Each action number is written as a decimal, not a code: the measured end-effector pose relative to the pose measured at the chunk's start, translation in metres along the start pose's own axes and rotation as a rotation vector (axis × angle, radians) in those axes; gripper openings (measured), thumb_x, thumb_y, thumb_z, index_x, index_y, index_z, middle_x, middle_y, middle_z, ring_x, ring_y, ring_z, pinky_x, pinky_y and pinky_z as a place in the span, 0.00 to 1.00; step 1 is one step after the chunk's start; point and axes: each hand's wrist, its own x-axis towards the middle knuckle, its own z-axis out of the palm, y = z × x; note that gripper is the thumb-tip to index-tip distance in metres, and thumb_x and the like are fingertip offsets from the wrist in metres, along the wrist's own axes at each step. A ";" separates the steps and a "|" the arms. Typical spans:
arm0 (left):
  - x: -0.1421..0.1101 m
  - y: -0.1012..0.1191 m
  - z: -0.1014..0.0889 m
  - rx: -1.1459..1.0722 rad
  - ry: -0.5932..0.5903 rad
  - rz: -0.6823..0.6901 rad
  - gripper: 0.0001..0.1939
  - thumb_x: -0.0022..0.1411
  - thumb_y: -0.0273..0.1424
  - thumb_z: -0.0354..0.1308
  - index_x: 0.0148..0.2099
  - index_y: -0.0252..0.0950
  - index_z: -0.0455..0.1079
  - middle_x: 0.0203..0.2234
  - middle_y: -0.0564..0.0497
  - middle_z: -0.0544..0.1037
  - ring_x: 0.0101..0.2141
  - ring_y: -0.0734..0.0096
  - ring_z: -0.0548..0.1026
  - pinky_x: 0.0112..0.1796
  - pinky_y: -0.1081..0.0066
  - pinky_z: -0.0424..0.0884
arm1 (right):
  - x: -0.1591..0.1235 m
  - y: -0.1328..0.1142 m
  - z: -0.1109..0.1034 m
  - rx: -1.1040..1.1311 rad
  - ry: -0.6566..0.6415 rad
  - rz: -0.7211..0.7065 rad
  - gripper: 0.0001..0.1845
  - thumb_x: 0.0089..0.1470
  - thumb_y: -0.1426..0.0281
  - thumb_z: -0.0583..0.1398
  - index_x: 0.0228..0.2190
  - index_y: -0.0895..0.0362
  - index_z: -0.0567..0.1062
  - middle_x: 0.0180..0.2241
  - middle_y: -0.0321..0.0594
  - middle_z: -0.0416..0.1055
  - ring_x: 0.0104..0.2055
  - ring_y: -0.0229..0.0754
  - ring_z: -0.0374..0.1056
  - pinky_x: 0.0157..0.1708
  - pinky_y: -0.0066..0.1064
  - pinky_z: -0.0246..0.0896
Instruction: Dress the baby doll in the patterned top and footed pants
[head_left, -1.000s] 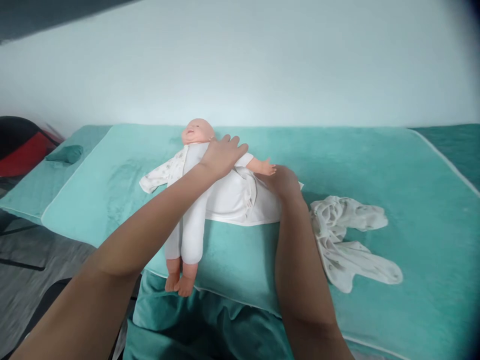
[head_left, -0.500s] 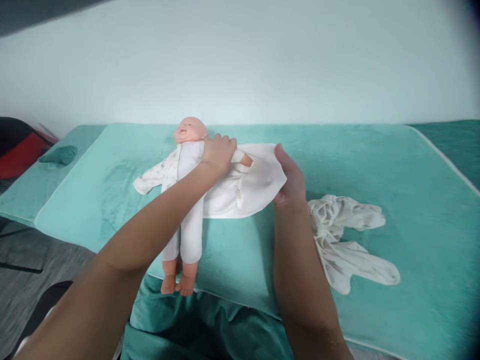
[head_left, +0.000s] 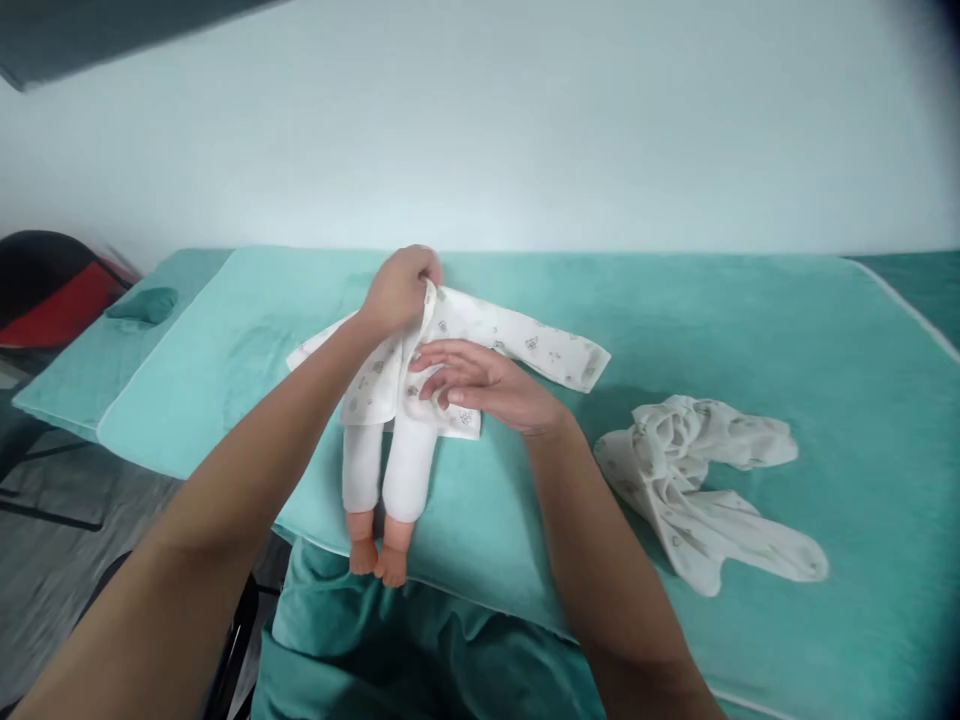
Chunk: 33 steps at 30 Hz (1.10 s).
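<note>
A baby doll [head_left: 409,475] in white leggings lies on its back, bare feet towards me, its head hidden behind my left hand. The printed white baby jacket [head_left: 517,330] covers its chest, with both sleeves spread out sideways. At the collar, my left hand [head_left: 401,288] has its fingers closed on the jacket's edge. My right hand [head_left: 491,385] lies over the jacket's front, fingers stretched out and apart, palm turned down. Whether its fingertips press on the cloth is hard to make out.
Crumpled printed baby clothing [head_left: 697,480] lies on the green padded table [head_left: 510,540] to the right. A small green pillow [head_left: 142,305] sits at the far left, near a black and red chair [head_left: 52,290]. A white wall [head_left: 525,120] rises behind.
The right front panel, turned outward earlier, now lies folded over the doll, and the right sleeve stretches outward. My left hand moved up to the collar; my right hand moved left onto the jacket.
</note>
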 end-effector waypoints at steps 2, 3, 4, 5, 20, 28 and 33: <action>-0.014 -0.009 -0.012 0.065 0.083 -0.091 0.08 0.54 0.20 0.56 0.29 0.38 0.66 0.31 0.51 0.76 0.37 0.66 0.74 0.43 0.64 0.71 | 0.000 0.001 0.004 -0.004 -0.063 0.012 0.25 0.59 0.61 0.68 0.56 0.48 0.74 0.55 0.44 0.75 0.48 0.43 0.75 0.44 0.34 0.70; -0.023 -0.013 -0.017 0.086 0.110 -0.129 0.08 0.55 0.20 0.56 0.31 0.38 0.67 0.33 0.51 0.76 0.39 0.65 0.74 0.44 0.64 0.71 | 0.001 0.001 0.004 -0.012 -0.047 0.004 0.23 0.59 0.61 0.68 0.55 0.48 0.75 0.53 0.44 0.76 0.46 0.42 0.76 0.43 0.34 0.70; -0.034 -0.018 -0.021 0.099 0.152 -0.162 0.08 0.55 0.20 0.55 0.33 0.39 0.67 0.35 0.50 0.76 0.40 0.65 0.74 0.45 0.63 0.71 | 0.001 0.002 0.003 -0.020 -0.002 -0.010 0.21 0.59 0.61 0.68 0.54 0.48 0.76 0.51 0.43 0.77 0.44 0.41 0.76 0.42 0.34 0.69; -0.048 -0.024 -0.025 0.104 0.186 -0.191 0.08 0.56 0.20 0.55 0.35 0.39 0.68 0.36 0.50 0.77 0.42 0.64 0.74 0.46 0.63 0.71 | 0.001 0.002 0.001 -0.026 0.063 -0.024 0.20 0.59 0.61 0.68 0.52 0.49 0.78 0.48 0.41 0.78 0.42 0.40 0.75 0.40 0.33 0.69; -0.182 -0.071 -0.025 0.374 0.269 -0.474 0.17 0.63 0.23 0.51 0.51 0.39 0.72 0.50 0.42 0.79 0.55 0.51 0.72 0.56 0.52 0.66 | 0.020 0.045 0.000 -0.345 0.787 -0.047 0.06 0.55 0.63 0.67 0.33 0.52 0.78 0.28 0.34 0.72 0.29 0.37 0.66 0.31 0.31 0.62; -0.150 -0.112 -0.049 0.549 0.177 -0.402 0.22 0.65 0.22 0.51 0.58 0.45 0.71 0.61 0.41 0.73 0.63 0.43 0.65 0.62 0.40 0.53 | 0.016 0.058 0.002 -0.669 0.838 0.117 0.20 0.54 0.50 0.67 0.26 0.53 0.73 0.21 0.33 0.66 0.25 0.38 0.60 0.25 0.31 0.55; -0.145 -0.130 -0.059 0.491 0.167 -0.477 0.22 0.64 0.23 0.53 0.58 0.44 0.70 0.57 0.40 0.75 0.58 0.42 0.68 0.56 0.43 0.62 | 0.016 0.059 0.001 -0.750 0.846 0.180 0.24 0.55 0.47 0.65 0.24 0.54 0.73 0.20 0.34 0.66 0.24 0.38 0.59 0.25 0.31 0.55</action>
